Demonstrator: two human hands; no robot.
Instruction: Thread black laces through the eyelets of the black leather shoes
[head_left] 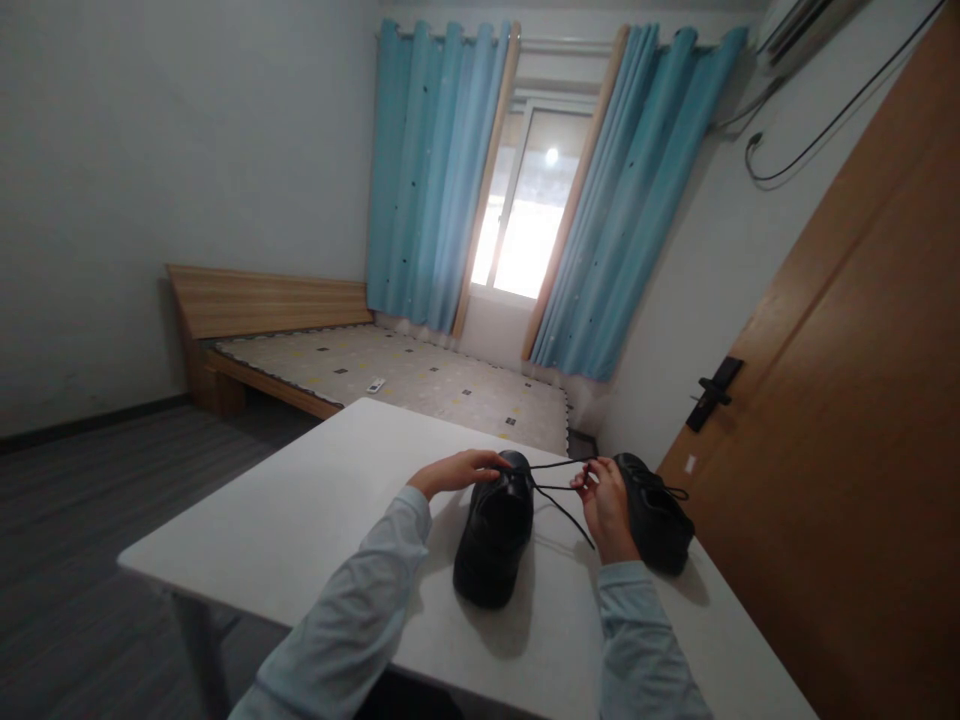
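Observation:
Two black shoes stand on a white table. The nearer black shoe sits in the middle, its heel towards me. My left hand rests on its front upper part, fingers curled over it. My right hand pinches the black lace, which runs taut from that shoe to my fingers, with a loose end hanging down. The second black shoe stands just right of my right hand, partly hidden behind it.
A wooden door with a black handle stands close on the right. Beyond the table are a low wooden bed, blue curtains and a bright window. Dark floor lies to the left.

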